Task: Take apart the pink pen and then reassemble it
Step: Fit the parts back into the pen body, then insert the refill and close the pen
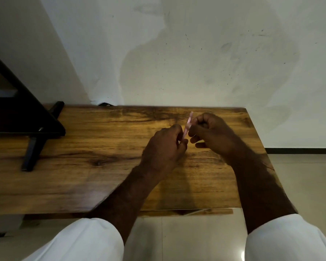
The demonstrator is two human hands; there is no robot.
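The pink pen [188,124] stands nearly upright between my two hands above the wooden table [83,166], its upper end pointing away from me. My left hand [164,147] grips its lower part, which the fingers hide. My right hand [209,130] is curled beside the pen and pinches its middle with thumb and fingers. The frame is blurred, so I cannot tell whether the pen is in one piece or whether a small part lies inside the right hand.
A black metal stand [32,129] occupies the table's left end, with one leg reaching toward me. The wall [177,53] rises just behind the table. The table's right edge drops to a tiled floor [305,176]; my white sleeves [87,240] are at the bottom.
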